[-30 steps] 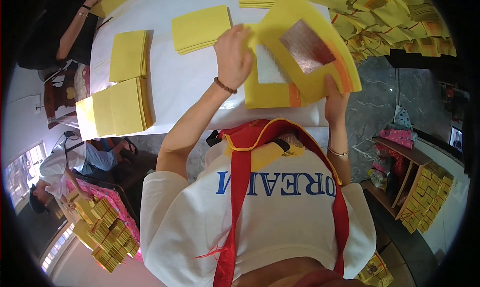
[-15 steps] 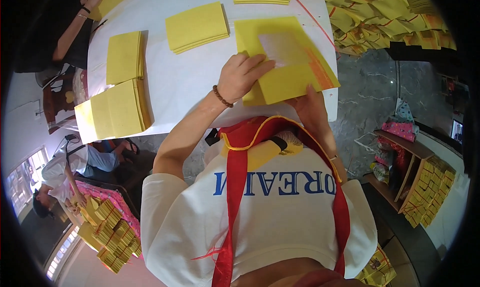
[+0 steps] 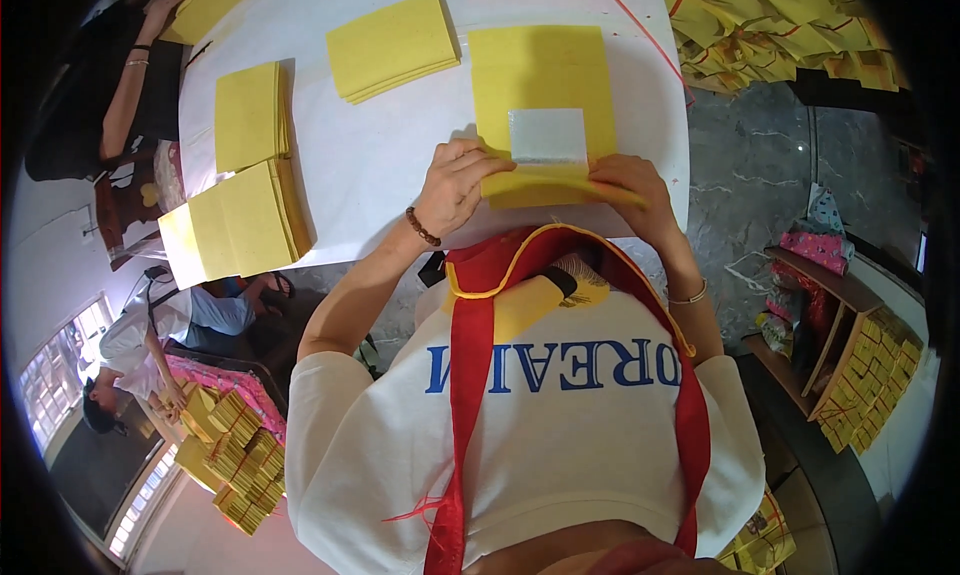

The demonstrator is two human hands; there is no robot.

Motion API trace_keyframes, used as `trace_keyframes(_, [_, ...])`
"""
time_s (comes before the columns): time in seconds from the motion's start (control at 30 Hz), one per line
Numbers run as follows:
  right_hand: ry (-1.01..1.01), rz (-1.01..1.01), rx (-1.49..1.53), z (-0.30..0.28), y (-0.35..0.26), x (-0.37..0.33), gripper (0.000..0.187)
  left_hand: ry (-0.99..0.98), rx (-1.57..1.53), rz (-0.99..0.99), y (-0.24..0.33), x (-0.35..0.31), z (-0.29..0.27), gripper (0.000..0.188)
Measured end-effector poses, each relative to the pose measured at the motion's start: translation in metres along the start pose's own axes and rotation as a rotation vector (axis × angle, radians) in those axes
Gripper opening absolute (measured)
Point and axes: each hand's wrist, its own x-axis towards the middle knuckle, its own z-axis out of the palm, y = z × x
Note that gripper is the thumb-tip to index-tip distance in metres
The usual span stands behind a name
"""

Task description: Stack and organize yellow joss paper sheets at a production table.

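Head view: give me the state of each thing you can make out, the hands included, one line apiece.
Yellow sheet: spread on the table, near edge turned up, silver patch facing up
Left hand: pinching the sheet's near left side
Right hand: gripping its near right side
Middle yellow stack: folded, lying untouched
Far-left yellow stack: folded, untouched
Yellow bundles at right: piled up, tied with red
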Motion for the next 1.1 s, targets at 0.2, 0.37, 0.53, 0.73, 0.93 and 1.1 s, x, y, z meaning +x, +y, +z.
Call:
trace_keyframes(0.2, [0.113,0.506,0.551,0.004,-0.004,0.023,0.021,0.003,-0.328,-0.595,0.002,0.014,0.01,0.015])
trace_keyframes(0.37, [0.445,0.574,0.698,0.022,0.004,0.033,0.04,0.052,-0.504,-0.898,0.001,0.028,0.01,0.021])
trace_keyframes(0.53, [0.44,0.591,0.495,0.025,0.005,0.042,0.042,0.102,-0.514,-0.93,-0.008,0.028,0.017,0.02])
trace_keyframes(0.73, [0.404,0.665,0.318,0.029,0.014,0.048,0.029,0.076,-0.52,-1.014,-0.01,0.036,0.015,0.018])
trace_keyframes(0.93, [0.469,0.713,0.342,0.034,0.014,0.052,0.027,0.137,-0.607,-1.023,-0.017,0.037,0.021,0.018])
trace_keyframes(1.1, [0.498,0.719,0.387,0.039,0.018,0.051,0.028,0.198,-0.662,-1.022,-0.012,0.041,0.019,0.033])
